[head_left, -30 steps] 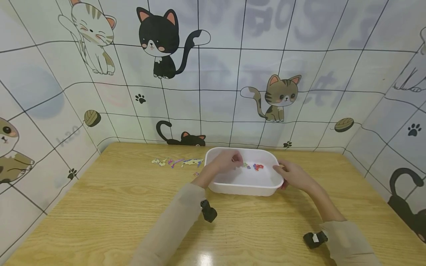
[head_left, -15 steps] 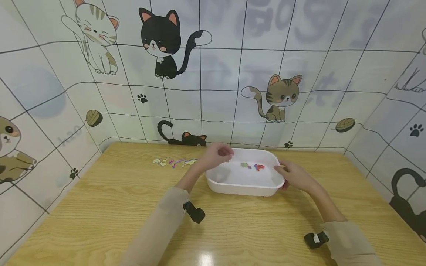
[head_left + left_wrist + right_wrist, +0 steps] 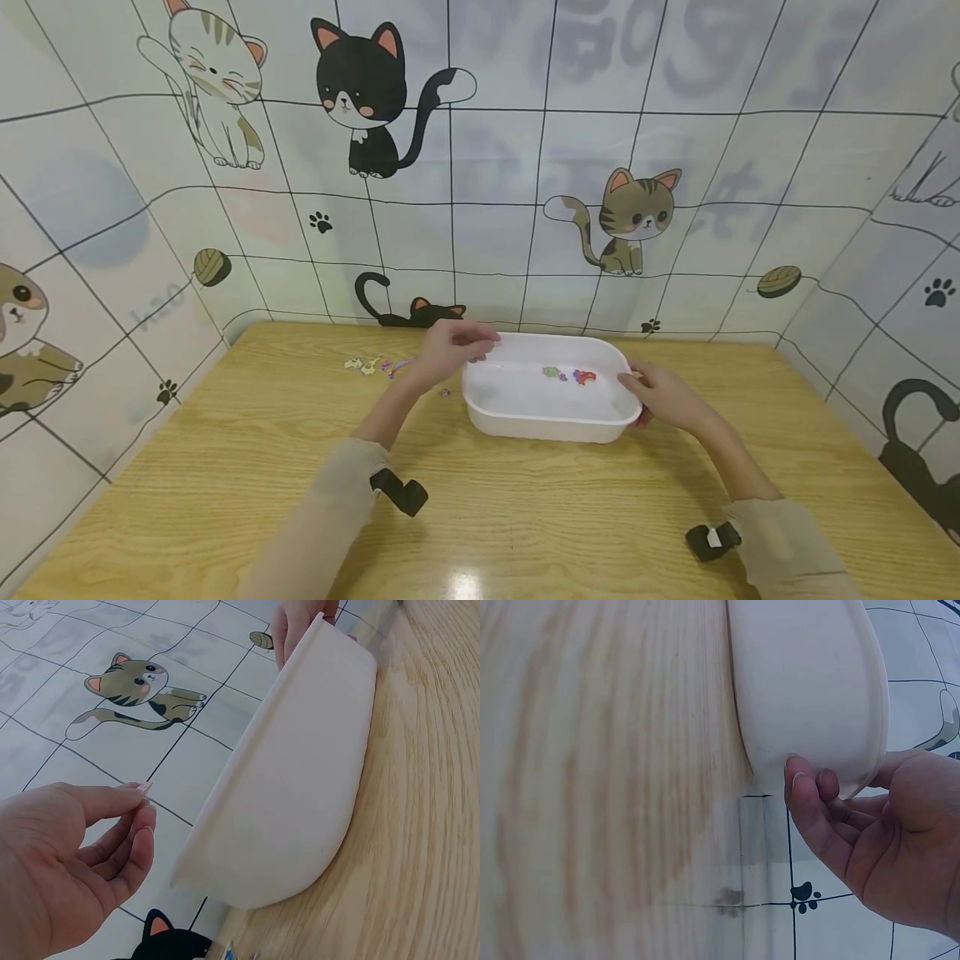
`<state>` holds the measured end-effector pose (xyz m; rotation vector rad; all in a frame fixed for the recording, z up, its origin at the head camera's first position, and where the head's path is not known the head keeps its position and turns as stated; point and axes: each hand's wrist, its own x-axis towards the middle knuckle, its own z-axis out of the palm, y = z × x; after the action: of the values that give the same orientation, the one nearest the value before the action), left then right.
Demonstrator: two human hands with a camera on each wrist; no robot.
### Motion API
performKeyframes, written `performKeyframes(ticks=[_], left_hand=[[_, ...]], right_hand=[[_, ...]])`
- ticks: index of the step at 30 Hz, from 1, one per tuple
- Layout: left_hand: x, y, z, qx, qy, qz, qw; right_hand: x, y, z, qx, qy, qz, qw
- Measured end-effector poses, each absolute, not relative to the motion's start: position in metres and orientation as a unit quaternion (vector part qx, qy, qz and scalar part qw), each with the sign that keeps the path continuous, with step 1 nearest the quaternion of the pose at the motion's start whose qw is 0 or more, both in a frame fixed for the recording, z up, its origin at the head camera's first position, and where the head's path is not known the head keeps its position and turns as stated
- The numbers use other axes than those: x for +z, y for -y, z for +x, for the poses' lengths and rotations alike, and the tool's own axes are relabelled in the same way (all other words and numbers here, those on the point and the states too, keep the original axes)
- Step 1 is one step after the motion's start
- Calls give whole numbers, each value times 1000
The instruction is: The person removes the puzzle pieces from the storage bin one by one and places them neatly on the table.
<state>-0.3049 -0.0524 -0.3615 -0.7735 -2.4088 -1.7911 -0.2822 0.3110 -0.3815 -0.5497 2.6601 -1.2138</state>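
In the head view my left hand point(image 3: 450, 354) is over the left rim of a white tray point(image 3: 555, 429). In the left wrist view its thumb and forefinger meet at a tiny pale pinkish piece point(image 3: 146, 787), too small to identify. My right hand point(image 3: 660, 393) grips the tray's right end; the right wrist view shows its fingers point(image 3: 810, 799) under the rim and against the wall. Inside the tray lie a red piece point(image 3: 584, 377), a green piece point(image 3: 551, 372) and a small purple bit point(image 3: 563, 377), all small and flat.
Several small flat coloured pieces point(image 3: 367, 365) lie in a row on the wooden table point(image 3: 480, 517), left of the tray; my left hand hides part of the row. Another tiny piece point(image 3: 446, 392) is by the tray. A cat-print cloth point(image 3: 495, 233) hangs behind.
My left hand has moved left from inside the tray to its left rim, uncovering the green piece. My right hand stays on the tray, which has hardly moved.
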Motion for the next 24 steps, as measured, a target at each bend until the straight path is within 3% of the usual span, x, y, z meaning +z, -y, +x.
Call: performKeyframes(ticks=[24], left_hand=[[-380, 120, -288, -560, 819, -123, -12]], right_hand=[[-380, -310, -281, -404, -894, -177, 83]])
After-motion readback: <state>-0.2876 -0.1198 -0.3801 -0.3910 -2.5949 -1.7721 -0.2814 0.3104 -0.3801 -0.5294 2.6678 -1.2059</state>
